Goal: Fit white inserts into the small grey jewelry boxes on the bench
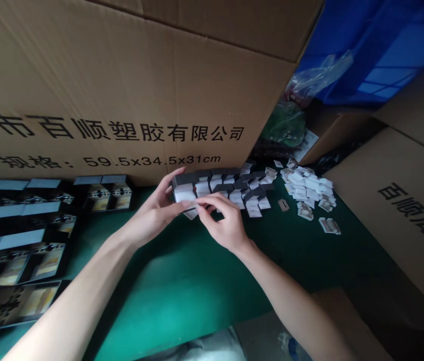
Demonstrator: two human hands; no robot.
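Observation:
My left hand (157, 210) is wrapped around a small black box (184, 179) with a white inside, its thumb along the near edge. At that same edge, the fingertips of my right hand (224, 220) are pinched together, almost touching the left thumb. A thin pale edge shows between them, too small to name. Just beyond my hands stand several similar small black boxes (255, 193) with white insides, grouped closely on the green table (174, 281).
White plastic pieces (307, 185) lie heaped to the right, a few loose. Rows of larger dark open cases (12, 240) fill the left side. A big cardboard carton (133, 75) walls off the back; another carton (396, 210) stands at right, near a blue crate (385, 55).

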